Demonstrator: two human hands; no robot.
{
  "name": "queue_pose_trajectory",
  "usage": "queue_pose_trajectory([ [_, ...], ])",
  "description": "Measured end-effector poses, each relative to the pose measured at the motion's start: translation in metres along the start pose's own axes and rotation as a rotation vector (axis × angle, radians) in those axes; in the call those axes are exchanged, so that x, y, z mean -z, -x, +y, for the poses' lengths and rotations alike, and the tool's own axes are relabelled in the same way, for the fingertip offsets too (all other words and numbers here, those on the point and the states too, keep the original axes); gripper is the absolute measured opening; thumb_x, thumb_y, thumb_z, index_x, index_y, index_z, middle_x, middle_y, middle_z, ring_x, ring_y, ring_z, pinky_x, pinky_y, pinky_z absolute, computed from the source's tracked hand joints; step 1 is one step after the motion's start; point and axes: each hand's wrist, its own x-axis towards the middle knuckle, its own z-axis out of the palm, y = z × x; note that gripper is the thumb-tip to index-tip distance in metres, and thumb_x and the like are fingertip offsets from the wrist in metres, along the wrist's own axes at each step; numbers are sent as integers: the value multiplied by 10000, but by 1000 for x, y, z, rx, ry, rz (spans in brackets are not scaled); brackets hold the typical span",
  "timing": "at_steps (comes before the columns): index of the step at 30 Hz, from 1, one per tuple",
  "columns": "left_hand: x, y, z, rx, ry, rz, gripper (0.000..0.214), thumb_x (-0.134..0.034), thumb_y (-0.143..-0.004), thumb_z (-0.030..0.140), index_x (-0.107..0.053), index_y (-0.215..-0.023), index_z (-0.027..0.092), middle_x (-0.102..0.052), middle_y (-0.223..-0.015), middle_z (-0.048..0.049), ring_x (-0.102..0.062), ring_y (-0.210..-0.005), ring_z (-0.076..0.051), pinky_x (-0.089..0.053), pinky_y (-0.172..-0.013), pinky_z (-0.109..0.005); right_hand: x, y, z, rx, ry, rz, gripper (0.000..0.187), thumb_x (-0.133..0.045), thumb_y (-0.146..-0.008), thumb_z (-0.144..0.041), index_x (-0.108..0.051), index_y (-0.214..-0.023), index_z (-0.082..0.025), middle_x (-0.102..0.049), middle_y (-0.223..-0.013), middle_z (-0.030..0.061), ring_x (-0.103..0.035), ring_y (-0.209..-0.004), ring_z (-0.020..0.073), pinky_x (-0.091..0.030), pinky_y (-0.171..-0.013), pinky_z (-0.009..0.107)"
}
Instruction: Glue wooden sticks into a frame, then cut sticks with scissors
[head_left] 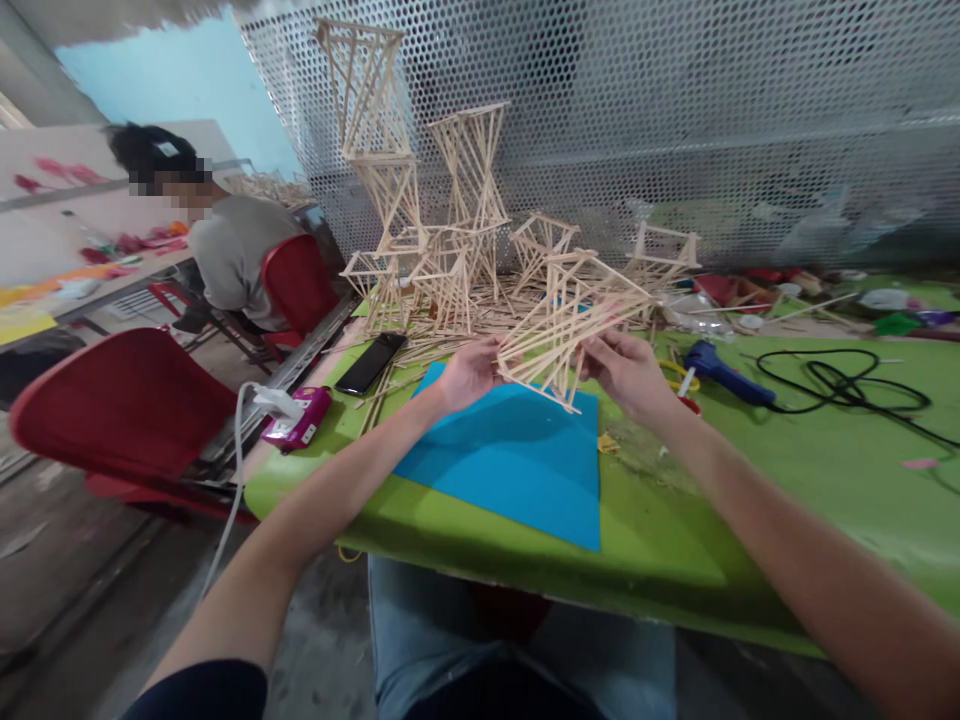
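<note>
A frame of thin wooden sticks [564, 325] is held up above a blue sheet [517, 455] on the green table [660, 540]. My left hand [471, 372] grips the frame's left end with closed fingers. On its right side, my right hand [628, 372] pinches the sticks. Behind it, several finished stick towers [420, 200] stand stacked against a perforated metal screen.
A blue glue gun [716, 370] with a black cable [840, 385] lies to the right. At the left edge are a black phone [370, 362] and a pink-and-white plug adapter [296, 415]. Red chairs [120, 410] and a seated person [225, 250] are on the left.
</note>
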Motion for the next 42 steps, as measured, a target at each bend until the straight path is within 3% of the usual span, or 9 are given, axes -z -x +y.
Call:
queue_pose_trajectory([
  [4, 0, -1, -3, -1, -209, -7, 371, -700, -837, 503, -679, -1061, 207, -758, -1129, -105, -749, -901, -235, -598, -699, -344, -4, 5, -7, -10, -38, -3, 443, -921, -751, -615, -716, -758, -222, -679, -722, 20, -601, -589, 137, -574, -569, 309],
  [7, -5, 3, -4, -128, -426, 57, 518, -597, -946, 669, -682, -1205, 229, -713, -1328, -130, -745, -1000, -251, -598, -724, -343, -4, 4, -6, 40, -40, 42, 381, -908, -792, -573, -755, -771, -225, -696, -734, 25, -621, -593, 143, -577, -576, 314],
  [11, -10, 11, -5, -332, -717, 24, 541, -645, -966, 663, -646, -1327, 259, -623, -1478, -132, -711, -1167, -270, -612, -818, -324, 0, 1, 0, 77, -55, 122, 354, -901, -807, -557, -776, -797, -227, -705, -746, 25, -645, -618, 152, -596, -615, 319],
  [14, -11, 13, -7, -341, -808, 14, 554, -659, -959, 672, -643, -1330, 261, -596, -1459, -141, -711, -1130, -261, -623, -801, -324, 1, 0, 4, 48, -79, 110, 360, -908, -794, -564, -784, -835, -228, -721, -771, 23, -663, -647, 153, -619, -654, 314],
  [21, -11, 7, -10, -306, -688, -25, 551, -612, -971, 713, -705, -1011, 172, -631, -1171, -114, -638, -751, -131, -567, -667, -288, -5, 4, 1, 43, -60, -57, 302, -937, -794, -434, -810, -966, -221, -778, -832, 24, -732, -757, 163, -664, -785, 318],
  [27, -12, 1, -12, -343, -352, 70, 550, -732, -871, 734, -726, -970, 192, -609, -920, -31, -573, -780, -125, -532, -673, -237, 0, 3, -5, 52, -100, 68, 274, -982, -727, -384, -827, -884, -221, -801, -794, 27, -750, -691, 168, -684, -724, 327],
  [31, -6, -3, -12, -348, -251, 152, 560, -743, -858, 739, -705, -988, 195, -575, -824, -7, -549, -758, -123, -521, -695, -235, 8, 0, -5, 2, -190, 82, 307, -989, -720, -392, -836, -929, -227, -829, -870, 30, -787, -751, 176, -698, -797, 328],
  [35, 9, -8, -11, -427, -574, 197, 560, -605, -960, 745, -703, -1023, 197, -652, -985, -71, -620, -884, -177, -561, -805, -299, 8, 1, -10, -40, -297, 32, 360, -903, -818, -523, -831, -1004, -223, -851, -985, 60, -820, -950, 236, -685, -970, 401],
  [42, 37, -17, -15, -349, -1209, 169, 443, -440, -1096, 553, -651, -1289, 214, -584, -1461, -164, -598, -1357, -302, -541, -1110, -437, -1, 12, -36, -89, -348, -83, 696, -432, -998, -809, -781, -1176, -233, -780, -1342, 93, -699, -1332, 300, -574, -1176, 484],
])
